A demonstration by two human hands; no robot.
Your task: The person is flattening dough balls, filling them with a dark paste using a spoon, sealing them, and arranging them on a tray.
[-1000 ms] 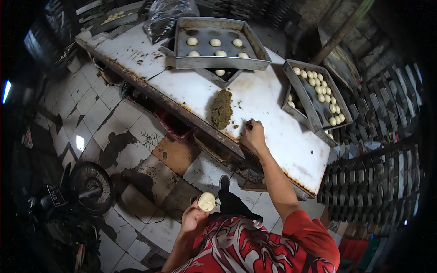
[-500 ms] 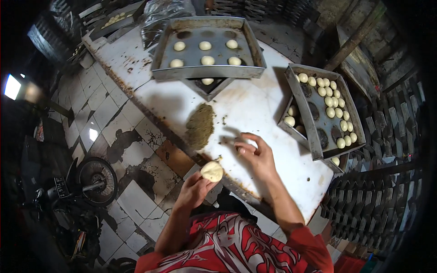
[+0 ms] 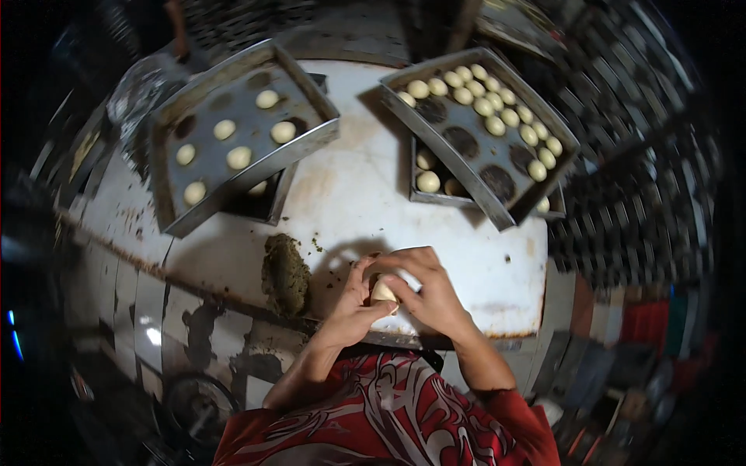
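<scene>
Just above the table's near edge, my left hand (image 3: 351, 312) and my right hand (image 3: 432, 297) close together around a pale piece of dough (image 3: 384, 293). The left fingers cup it from the left and below. My right hand arches over it, thumb and fingers pressing on its upper side. Part of the dough is hidden behind the fingers, so I cannot tell what is inside it. Left of my hands lies a heap of greenish-brown crumbly filling (image 3: 284, 277), with crumbs scattered beside it.
A metal tray (image 3: 247, 186) with several spaced dough balls rests on another tray at the left. At the right, a second tray (image 3: 458, 167) holds many closely set balls, also stacked. A crumpled plastic bag (image 3: 140, 97) lies far left, near another person's arm (image 3: 178, 31).
My right hand has come over to the left hand and joined it on the dough. The view has turned, so the trays and filling heap appear shifted left.
</scene>
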